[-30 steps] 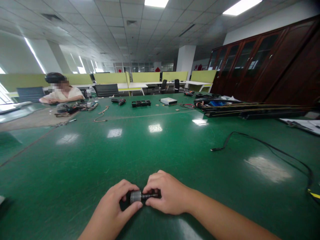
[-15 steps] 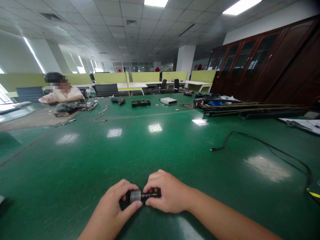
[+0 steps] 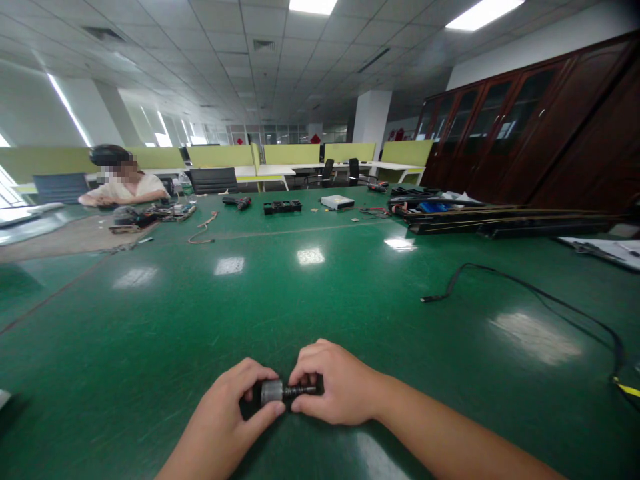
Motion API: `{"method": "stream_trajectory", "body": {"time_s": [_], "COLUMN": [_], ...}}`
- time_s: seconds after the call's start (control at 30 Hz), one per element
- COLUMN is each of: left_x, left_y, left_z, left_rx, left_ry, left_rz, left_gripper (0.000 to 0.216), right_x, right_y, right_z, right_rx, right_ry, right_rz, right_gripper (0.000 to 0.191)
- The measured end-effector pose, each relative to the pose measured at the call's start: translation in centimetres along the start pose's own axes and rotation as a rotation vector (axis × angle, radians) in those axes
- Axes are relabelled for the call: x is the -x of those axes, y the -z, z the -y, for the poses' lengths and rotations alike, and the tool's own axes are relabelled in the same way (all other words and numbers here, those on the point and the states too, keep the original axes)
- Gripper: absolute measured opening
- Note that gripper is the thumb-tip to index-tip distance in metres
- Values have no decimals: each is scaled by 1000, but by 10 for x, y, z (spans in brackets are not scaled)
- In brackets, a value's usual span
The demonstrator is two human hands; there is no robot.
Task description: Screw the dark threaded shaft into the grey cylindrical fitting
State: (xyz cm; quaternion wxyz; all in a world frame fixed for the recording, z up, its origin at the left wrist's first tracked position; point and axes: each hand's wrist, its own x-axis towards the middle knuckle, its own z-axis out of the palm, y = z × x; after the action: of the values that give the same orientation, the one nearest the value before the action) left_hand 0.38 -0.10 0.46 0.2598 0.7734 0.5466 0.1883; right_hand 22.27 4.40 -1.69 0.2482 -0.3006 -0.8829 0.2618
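At the near edge of the view, a small metal part lies level between my two hands: a grey metal cylinder (image 3: 272,392) with a dark, stepped shaft (image 3: 299,391) pointing right. My left hand (image 3: 234,400) grips the cylinder between thumb and fingers. My right hand (image 3: 334,385) pinches the shaft from the other side, and its fingers cover part of it. Both hands are low over the green tabletop (image 3: 280,300); whether the part touches it I cannot tell.
A black cable (image 3: 530,287) curves across the right. Farther off are a power drill (image 3: 237,203), a black tray-like piece (image 3: 282,207), a silver box (image 3: 337,201) and a pile of dark rails (image 3: 480,220). At the far left a person (image 3: 125,183) sits beside assorted parts.
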Motion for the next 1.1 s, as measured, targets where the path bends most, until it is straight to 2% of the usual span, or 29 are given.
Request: {"method": "stream_trajectory", "body": {"time_s": [0.5, 0.7, 0.8, 0.93, 1.1], "left_x": [0, 0, 2, 3, 4], "left_y": [0, 1, 2, 2, 3], "left_z": [-1, 0, 0, 1, 0], "left_rx": [-10, -15, -19, -18, -8], "left_ry": [11, 14, 22, 31, 26], "left_rz": [16, 26, 27, 14, 18], "left_gripper": [19, 18, 17, 17, 17], "right_x": [2, 3, 5, 6, 5], "right_y": [0, 4, 13, 23, 21], "right_z": [-8, -17, -22, -27, -23], "right_rx": [-11, -13, -14, -43, -79], "right_ry": [19, 33, 2, -125, -92], "right_rz": [-44, -15, 20, -29, 0], "right_gripper": [12, 12, 11, 11, 11]}}
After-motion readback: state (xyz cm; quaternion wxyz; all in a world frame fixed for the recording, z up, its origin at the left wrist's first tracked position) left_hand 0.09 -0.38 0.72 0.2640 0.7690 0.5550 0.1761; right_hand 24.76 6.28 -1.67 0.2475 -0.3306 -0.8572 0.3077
